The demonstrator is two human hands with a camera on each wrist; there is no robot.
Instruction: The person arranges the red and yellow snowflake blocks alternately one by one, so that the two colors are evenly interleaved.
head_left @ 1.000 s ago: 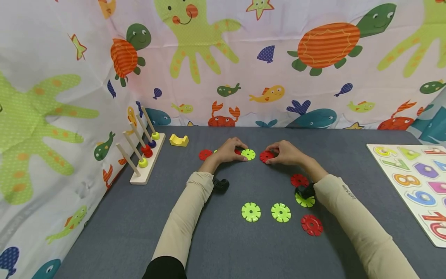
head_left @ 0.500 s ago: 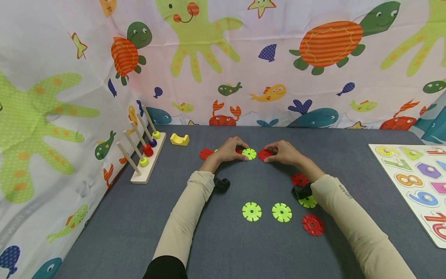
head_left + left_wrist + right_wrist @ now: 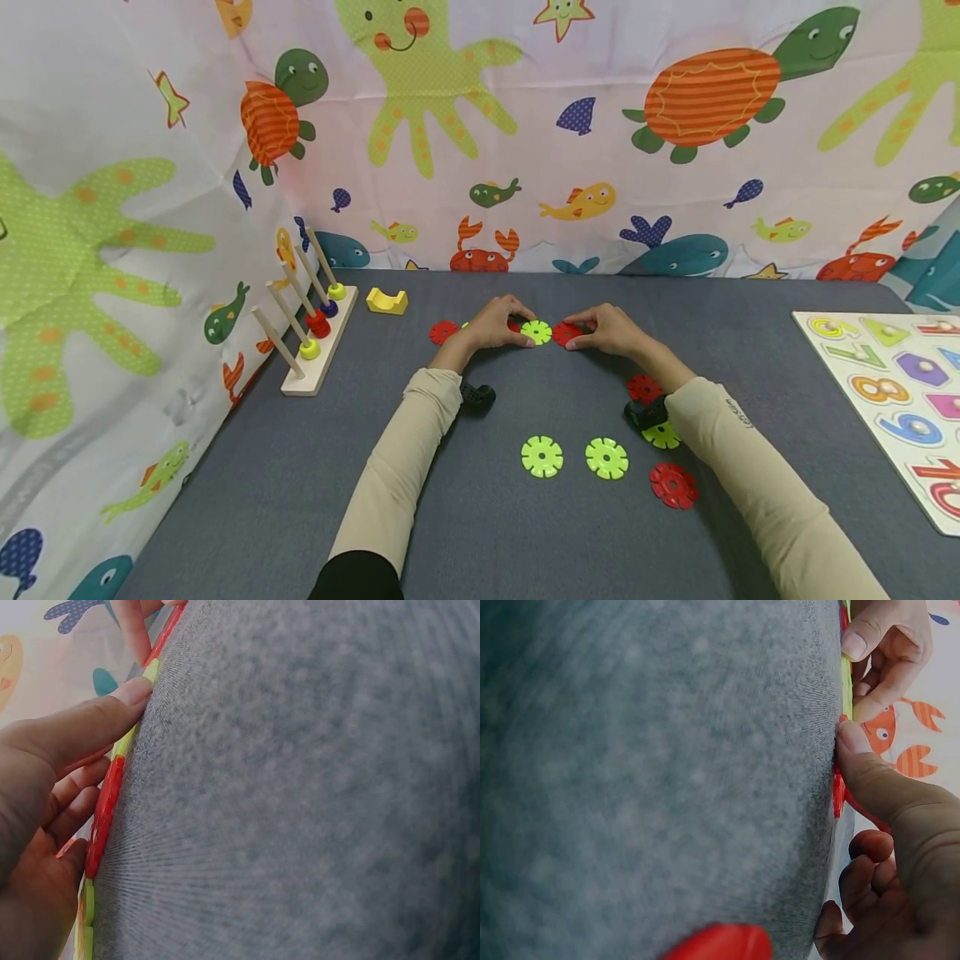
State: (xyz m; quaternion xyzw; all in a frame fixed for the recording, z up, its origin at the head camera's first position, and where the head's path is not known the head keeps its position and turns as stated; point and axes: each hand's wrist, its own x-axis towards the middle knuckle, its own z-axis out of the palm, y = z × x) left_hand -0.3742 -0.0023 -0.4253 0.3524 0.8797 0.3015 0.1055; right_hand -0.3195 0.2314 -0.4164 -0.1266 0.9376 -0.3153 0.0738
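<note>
My left hand [image 3: 492, 323] pinches a light-green notched plastic disc [image 3: 537, 332] between thumb and fingers, flat on the table. My right hand [image 3: 609, 327] holds a red notched disc [image 3: 564, 335] by its edge, right up against the green one; whether their slots interlock cannot be told. In the left wrist view the thumb [image 3: 135, 691] rests on the green disc, and a red disc [image 3: 106, 810] adjoins it. Leftward the row runs on to another red disc [image 3: 442, 332], with the discs between partly hidden by my left hand.
Nearer me lie two green discs [image 3: 542, 457] [image 3: 607, 458] and a red disc [image 3: 673, 485]. Another red disc [image 3: 645, 388] and a partly covered green disc [image 3: 663, 435] sit by my right wrist. A peg stand [image 3: 322, 354], a yellow block [image 3: 387, 301] and a number puzzle board [image 3: 862, 392] flank the area.
My right hand has slid a little left with the red disc, closing the gap to the green disc. My left hand has stayed in place.
</note>
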